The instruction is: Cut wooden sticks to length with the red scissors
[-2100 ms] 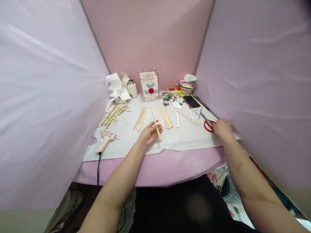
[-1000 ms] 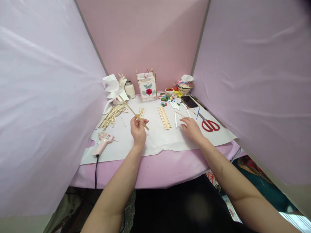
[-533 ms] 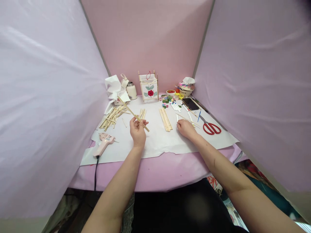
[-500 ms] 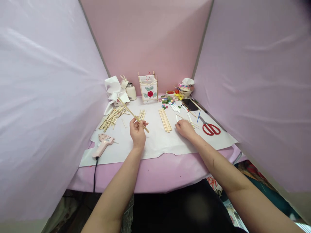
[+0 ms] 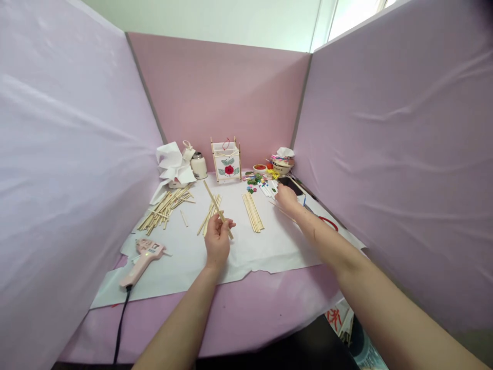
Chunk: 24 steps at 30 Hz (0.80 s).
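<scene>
My left hand is closed on a thin bamboo stick and holds it slanted above the white paper sheet. My right hand reaches far over the sheet to the white marker pens by the black phone. Its fingers point down among the pens, and whether they hold one is hidden. Two bundles of sticks lie between my hands. A larger loose stick pile lies to the left.
A pink glue gun with a black cord lies front left. At the back stand a small paper lantern with a red flower, a white jar, crumpled tissue and a bowl. Red scissors show behind my right forearm. Pink partitions close three sides.
My right hand has moved from the scissors across the sheet and then back toward the pens near the phone. My left hand turned the stick up off the paper. The camera tilted up.
</scene>
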### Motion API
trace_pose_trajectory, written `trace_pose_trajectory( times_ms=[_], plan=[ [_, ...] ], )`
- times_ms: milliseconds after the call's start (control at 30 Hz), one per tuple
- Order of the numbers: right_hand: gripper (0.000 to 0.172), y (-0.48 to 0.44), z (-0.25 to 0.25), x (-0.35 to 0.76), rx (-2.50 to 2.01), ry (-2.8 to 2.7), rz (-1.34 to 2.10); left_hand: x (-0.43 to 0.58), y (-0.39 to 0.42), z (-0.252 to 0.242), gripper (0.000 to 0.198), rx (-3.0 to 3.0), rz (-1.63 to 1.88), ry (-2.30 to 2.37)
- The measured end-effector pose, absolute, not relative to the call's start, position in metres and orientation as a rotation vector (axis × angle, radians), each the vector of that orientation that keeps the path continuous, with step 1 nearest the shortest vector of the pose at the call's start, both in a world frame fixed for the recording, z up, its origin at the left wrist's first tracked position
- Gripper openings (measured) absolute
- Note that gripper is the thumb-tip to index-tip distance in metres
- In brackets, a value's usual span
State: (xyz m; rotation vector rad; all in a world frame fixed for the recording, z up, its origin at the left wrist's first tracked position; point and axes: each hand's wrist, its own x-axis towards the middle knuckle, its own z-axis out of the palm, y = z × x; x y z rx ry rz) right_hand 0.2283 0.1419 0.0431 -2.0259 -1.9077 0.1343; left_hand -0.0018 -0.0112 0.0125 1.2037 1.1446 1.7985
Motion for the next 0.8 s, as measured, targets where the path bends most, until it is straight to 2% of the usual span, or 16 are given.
trace_pose_trajectory(
  times_ms=[200, 400, 467, 533, 633, 800],
  plan=[
    [0.03, 0.145, 0.059, 0.217, -1.765, -1.88, 0.253, -0.003, -0.009, 0.008, 0.029, 1.177, 1.775, 1.123],
    [0.026, 0.069, 0.031, 0.157, -1.232, -2.047, 0.558, 0.003, -0.014, 0.007, 0.026, 1.306, 1.689, 1.14],
    [0.027, 0.045, 0.022, 0.139, -0.975, -1.95, 0.728, 0.005, -0.016, 0.006, 0.027, 1.31, 1.669, 1.163],
    [0.02, 0.031, 0.016, 0.128, -0.824, -1.794, 0.857, 0.007, -0.018, 0.006, 0.029, 1.287, 1.662, 1.171],
    [0.009, 0.026, 0.011, 0.123, -0.792, -1.69, 0.893, 0.007, -0.017, 0.005, 0.033, 1.284, 1.631, 1.159],
    [0.012, 0.03, 0.009, 0.13, -0.807, -1.715, 0.82, 0.003, -0.011, 0.001, 0.036, 1.312, 1.492, 1.147]
  ],
)
